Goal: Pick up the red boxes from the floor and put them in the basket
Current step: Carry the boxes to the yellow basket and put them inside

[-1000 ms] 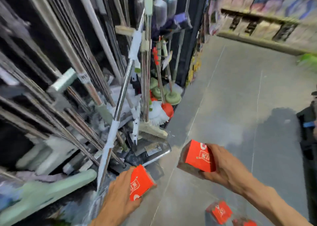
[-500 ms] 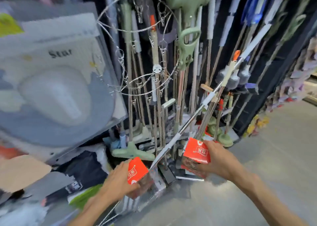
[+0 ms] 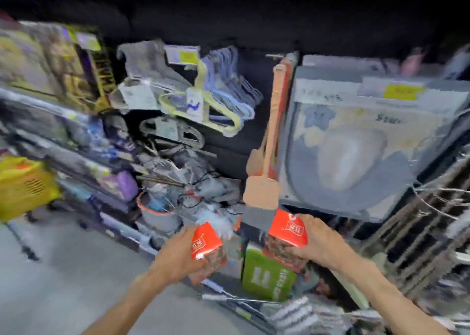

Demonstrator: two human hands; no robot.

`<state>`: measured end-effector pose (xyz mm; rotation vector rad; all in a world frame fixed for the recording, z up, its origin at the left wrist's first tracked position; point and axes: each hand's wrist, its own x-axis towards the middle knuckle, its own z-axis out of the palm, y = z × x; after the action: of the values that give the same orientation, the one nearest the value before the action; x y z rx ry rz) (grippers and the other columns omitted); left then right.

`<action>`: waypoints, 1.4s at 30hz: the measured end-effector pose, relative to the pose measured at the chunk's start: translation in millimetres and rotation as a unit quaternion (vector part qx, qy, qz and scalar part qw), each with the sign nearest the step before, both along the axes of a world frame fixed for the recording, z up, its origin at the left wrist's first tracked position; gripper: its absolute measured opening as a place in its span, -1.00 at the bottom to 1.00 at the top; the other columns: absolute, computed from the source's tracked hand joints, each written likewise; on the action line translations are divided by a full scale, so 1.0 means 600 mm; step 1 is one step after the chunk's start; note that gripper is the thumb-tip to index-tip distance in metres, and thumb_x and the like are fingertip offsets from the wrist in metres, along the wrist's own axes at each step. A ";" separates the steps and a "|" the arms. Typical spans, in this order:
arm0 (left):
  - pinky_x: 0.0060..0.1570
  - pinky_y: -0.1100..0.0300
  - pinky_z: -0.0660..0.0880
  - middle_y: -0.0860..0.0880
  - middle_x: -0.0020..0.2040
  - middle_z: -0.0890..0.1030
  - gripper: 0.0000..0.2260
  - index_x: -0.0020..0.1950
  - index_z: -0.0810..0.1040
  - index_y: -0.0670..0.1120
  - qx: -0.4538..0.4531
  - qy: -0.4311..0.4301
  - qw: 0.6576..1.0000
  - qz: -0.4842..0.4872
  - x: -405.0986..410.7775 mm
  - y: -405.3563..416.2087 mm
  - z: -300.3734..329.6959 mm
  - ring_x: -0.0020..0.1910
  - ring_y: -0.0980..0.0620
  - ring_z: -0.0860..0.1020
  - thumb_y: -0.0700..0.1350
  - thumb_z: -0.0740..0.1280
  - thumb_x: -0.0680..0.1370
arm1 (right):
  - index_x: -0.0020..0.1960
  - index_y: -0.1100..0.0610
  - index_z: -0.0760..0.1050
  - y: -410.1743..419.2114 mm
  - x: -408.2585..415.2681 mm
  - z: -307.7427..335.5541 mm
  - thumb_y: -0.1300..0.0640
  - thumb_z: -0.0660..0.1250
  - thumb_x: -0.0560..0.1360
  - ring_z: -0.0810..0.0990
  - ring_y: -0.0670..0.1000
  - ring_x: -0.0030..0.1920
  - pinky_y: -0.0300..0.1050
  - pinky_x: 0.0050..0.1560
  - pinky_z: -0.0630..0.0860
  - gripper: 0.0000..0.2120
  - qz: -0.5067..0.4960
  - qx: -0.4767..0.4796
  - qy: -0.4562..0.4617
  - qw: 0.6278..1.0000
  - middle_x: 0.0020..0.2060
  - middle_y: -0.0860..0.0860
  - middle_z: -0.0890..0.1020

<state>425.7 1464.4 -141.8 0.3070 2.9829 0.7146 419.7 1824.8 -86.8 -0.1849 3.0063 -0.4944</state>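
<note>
- Both hands are loaded: the left hand (image 3: 178,252) is clamped around one red box (image 3: 206,240), and the right hand (image 3: 321,243) is clamped around a second red box (image 3: 287,229).
- Each box is held in the air out in front of the body, well above the floor (image 3: 50,271), red face up; the two stand apart, level with each other.
- A yellow basket (image 3: 24,189) sits far off to the left of both hands, partly cut by the frame edge and blurred.
- Judging by that, the carry must swing leftward, and the left hand lies nearer the basket, so its box would likely drop first.
- Cluttered shelves (image 3: 106,161) lie just beyond the hands.
</note>
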 end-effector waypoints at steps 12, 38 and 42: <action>0.02 0.12 0.42 -0.03 0.18 0.53 -0.15 0.41 0.36 -0.01 -0.018 0.024 0.968 0.248 0.192 -0.591 0.059 0.14 -0.07 0.52 0.40 0.27 0.22 | 0.06 -0.15 0.41 -0.690 -0.087 0.071 -0.33 0.49 0.21 0.57 -0.13 -0.14 -0.08 -0.13 0.53 -0.47 0.298 -0.062 0.017 0.952 -0.12 -0.20 0.57; -0.16 0.05 0.53 0.07 -0.09 0.52 -0.46 0.20 0.43 0.04 -0.008 0.056 0.852 0.520 0.089 -1.554 0.145 -0.16 0.04 0.54 0.17 0.47 0.30 | 0.30 -0.03 0.38 -1.897 -0.423 0.136 -0.37 0.44 0.26 0.56 -0.03 -0.02 0.01 0.04 0.55 -0.26 0.575 -0.055 0.041 0.815 0.04 -0.09 0.58; -0.07 -0.02 0.53 0.00 -0.04 0.57 -0.52 0.17 0.48 -0.05 -0.018 0.089 0.847 0.523 0.038 -1.704 0.148 -0.10 -0.03 0.56 0.10 0.48 0.35 | 0.23 -0.01 0.40 -2.055 -0.471 0.133 -0.37 0.46 0.27 0.57 -0.04 -0.05 0.03 0.04 0.56 -0.32 0.586 -0.055 0.035 0.808 -0.01 -0.10 0.58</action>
<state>448.6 442.0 -53.2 -1.4311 3.1308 0.6594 137.3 591.8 -7.2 -1.8792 2.2326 -0.4640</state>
